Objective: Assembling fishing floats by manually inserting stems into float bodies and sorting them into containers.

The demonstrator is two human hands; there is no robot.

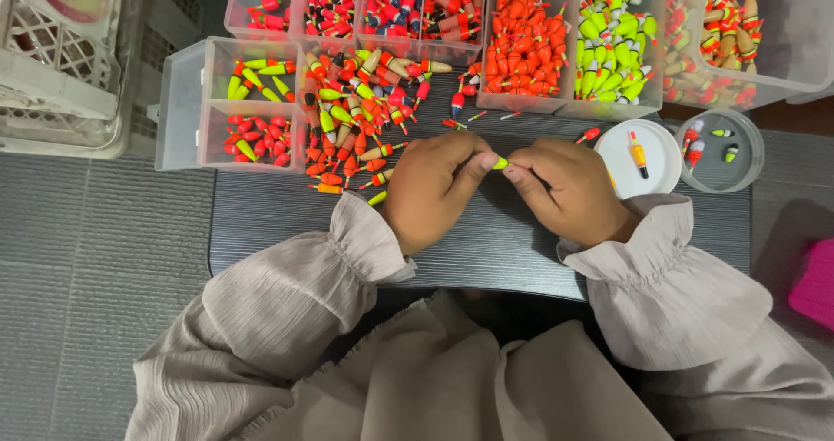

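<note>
My left hand and my right hand meet over a small dark table. Between their fingertips they pinch one small yellow-green fishing float. Only its tip shows; the rest is hidden by my fingers. A loose pile of red, orange and green floats lies on the table just left of my left hand. Both wrists wear ruffled beige sleeves.
Clear compartment boxes of sorted floats line the far edge: red, orange, yellow-green. A white lid holding one float and a clear round tub sit right of my hands. White crates stand at left, a pink object at right.
</note>
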